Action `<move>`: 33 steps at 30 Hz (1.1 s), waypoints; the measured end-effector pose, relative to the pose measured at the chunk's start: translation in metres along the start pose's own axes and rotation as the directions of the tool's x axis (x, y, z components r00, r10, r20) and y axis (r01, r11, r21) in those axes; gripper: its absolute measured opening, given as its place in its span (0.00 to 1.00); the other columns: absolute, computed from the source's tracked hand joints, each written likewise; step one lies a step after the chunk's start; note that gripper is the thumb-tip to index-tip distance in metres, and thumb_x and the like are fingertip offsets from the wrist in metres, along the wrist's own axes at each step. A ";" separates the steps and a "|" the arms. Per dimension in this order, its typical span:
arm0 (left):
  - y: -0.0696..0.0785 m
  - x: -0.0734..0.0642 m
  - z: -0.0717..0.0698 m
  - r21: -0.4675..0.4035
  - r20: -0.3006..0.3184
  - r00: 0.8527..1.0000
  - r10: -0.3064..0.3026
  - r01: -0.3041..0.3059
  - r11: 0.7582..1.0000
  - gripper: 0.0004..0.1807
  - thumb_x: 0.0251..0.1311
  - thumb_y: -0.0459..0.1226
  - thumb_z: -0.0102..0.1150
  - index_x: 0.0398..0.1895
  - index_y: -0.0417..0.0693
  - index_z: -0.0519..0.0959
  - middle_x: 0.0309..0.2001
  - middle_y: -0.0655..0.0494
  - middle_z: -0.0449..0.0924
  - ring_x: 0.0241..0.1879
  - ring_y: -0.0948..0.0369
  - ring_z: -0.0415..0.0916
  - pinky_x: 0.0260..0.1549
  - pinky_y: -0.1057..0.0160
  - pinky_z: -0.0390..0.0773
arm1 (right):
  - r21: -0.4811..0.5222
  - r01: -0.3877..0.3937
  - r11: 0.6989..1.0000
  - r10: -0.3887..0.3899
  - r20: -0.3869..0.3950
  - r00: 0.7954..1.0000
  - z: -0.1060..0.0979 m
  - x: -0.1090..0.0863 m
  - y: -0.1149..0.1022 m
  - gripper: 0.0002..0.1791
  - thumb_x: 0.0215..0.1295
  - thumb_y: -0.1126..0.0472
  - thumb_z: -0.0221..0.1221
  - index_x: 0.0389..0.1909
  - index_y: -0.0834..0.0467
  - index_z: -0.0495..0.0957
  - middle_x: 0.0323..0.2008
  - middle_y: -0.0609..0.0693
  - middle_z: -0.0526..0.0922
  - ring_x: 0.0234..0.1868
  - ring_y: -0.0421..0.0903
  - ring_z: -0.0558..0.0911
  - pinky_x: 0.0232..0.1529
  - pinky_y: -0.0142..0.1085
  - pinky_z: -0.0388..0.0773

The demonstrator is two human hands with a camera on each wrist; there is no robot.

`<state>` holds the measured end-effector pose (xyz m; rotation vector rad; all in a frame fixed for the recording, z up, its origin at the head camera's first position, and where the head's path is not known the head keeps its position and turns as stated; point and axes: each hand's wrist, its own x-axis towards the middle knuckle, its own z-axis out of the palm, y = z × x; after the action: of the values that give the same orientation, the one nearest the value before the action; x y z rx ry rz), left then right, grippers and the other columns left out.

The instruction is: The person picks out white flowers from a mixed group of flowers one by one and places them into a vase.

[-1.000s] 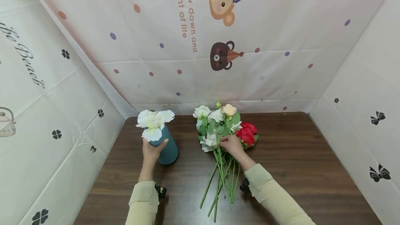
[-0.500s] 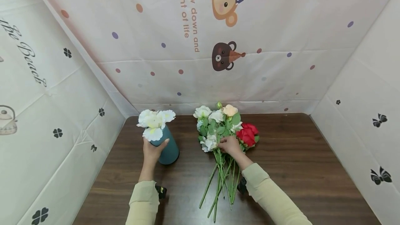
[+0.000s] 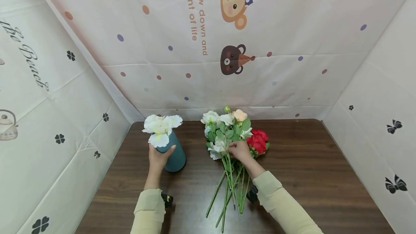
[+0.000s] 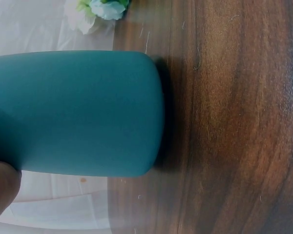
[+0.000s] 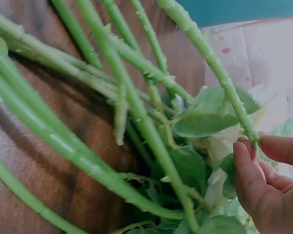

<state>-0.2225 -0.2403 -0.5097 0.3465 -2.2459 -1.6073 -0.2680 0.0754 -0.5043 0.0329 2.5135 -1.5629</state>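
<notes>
My left hand grips the upper part of a teal vase at the table's left. The vase stands on its base, and white flowers with ruffled petals come out of its mouth. In the left wrist view, the vase fills the left half, with part of the hand at the edge. My right hand pinches a green stem between thumb and fingers, just below the blooms of a flower bunch. Which bloom tops that stem is hard to tell. Several loose stems fan out toward me.
The bunch lies on the brown wooden table, with a peach rose, white blooms and a big red flower on its right. Printed cloth hangs behind the table and at both sides.
Very little differs. My left hand keeps its grip on the vase and my right hand stays pinched on the stem; a few stem ends have shifted slightly to the left.
</notes>
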 end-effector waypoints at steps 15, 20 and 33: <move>0.001 0.001 -0.001 -0.004 0.011 1.000 -0.024 0.024 1.000 0.57 0.54 0.36 0.74 0.80 0.37 0.47 0.78 0.33 0.56 0.76 0.39 0.57 0.77 0.36 0.56 | -0.021 0.011 1.000 -0.011 -0.005 1.000 -0.005 -0.008 -0.024 0.16 0.70 0.64 0.62 0.53 0.70 0.82 0.46 0.67 0.87 0.30 0.43 0.86 0.36 0.37 0.87; 0.001 0.002 -0.001 0.001 0.008 1.000 -0.027 0.027 1.000 0.57 0.54 0.37 0.73 0.80 0.36 0.46 0.77 0.32 0.56 0.76 0.38 0.58 0.76 0.36 0.56 | -0.009 0.037 0.999 -0.037 0.007 0.999 -0.006 -0.010 -0.029 0.17 0.71 0.64 0.61 0.54 0.71 0.81 0.48 0.67 0.87 0.34 0.49 0.88 0.41 0.43 0.88; 0.001 0.000 -0.001 -0.006 0.011 1.000 -0.016 0.016 1.000 0.56 0.54 0.36 0.73 0.79 0.36 0.47 0.77 0.32 0.57 0.75 0.38 0.58 0.76 0.35 0.56 | 0.076 0.111 0.991 -0.110 -0.011 0.994 -0.010 -0.027 -0.041 0.19 0.71 0.67 0.60 0.58 0.74 0.78 0.47 0.68 0.85 0.40 0.54 0.88 0.42 0.42 0.89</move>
<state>-0.2223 -0.2407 -0.5083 0.3558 -2.2511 -1.6276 -0.2477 0.0675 -0.4589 -0.0928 2.4990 -1.7030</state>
